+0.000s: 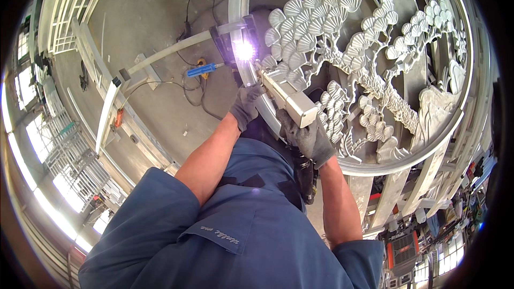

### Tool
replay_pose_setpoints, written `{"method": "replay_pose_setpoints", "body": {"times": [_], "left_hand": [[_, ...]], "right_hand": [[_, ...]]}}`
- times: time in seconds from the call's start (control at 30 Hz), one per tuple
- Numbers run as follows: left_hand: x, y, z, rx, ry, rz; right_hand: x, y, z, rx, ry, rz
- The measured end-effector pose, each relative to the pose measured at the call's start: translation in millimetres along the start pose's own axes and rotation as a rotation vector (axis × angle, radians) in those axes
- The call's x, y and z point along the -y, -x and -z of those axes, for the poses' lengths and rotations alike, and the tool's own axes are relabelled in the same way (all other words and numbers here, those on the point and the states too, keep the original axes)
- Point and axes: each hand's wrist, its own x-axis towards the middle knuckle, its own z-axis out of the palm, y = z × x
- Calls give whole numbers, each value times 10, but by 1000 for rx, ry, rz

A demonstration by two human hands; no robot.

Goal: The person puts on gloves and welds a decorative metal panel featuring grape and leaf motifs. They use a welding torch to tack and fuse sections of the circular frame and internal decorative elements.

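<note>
My right hand, in a dark grey glove, is closed around a beige, box-shaped welding gun. The gun's tip points away from me at a large round metal ring, where a bright white-violet weld glare hides the joint. My left hand, gloved in grey as well, is closed on the near-left part of the ring, beside the gun's front. Inside the ring lies a silvery metal tree panel with shell-like leaf clusters and a twisted trunk. A dark clamp sits at the ring beside the glare.
A blue-handled screwdriver shows left of the ring, near a black cable. Metal bars form a frame on the left. Slats run beneath the ring. At lower right stands a red and black machine among clutter.
</note>
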Motion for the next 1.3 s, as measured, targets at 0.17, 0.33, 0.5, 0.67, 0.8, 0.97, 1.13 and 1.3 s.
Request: {"method": "replay_pose_setpoints", "body": {"times": [0.17, 0.33, 0.5, 0.67, 0.8, 0.97, 1.13, 1.3], "left_hand": [[33, -7, 90, 63, -316, -124], [60, -44, 188, 159, -240, -95], [45, -2, 94, 68, -83, -20], [42, 19, 49, 55, -75, -68], [34, 9, 26, 58, -26, -56], [57, -63, 95, 99, 43, -57], [47, -49, 158, 122, -80, -31], [142, -165, 452, 64, -41, -4]], "right_hand": [[41, 6, 11, 10, 51, -27], [-102, 41, 6, 82, 65, -17], [-229, 60, -14, 56, 74, 31], [-220, 61, -33, 6, 64, -13], [-90, 66, 21, 47, 48, -77], [-269, 90, -44, -42, 133, 64], [-197, 89, -7, -12, 88, 57], [-143, 85, 5, 38, 61, 14]]}}
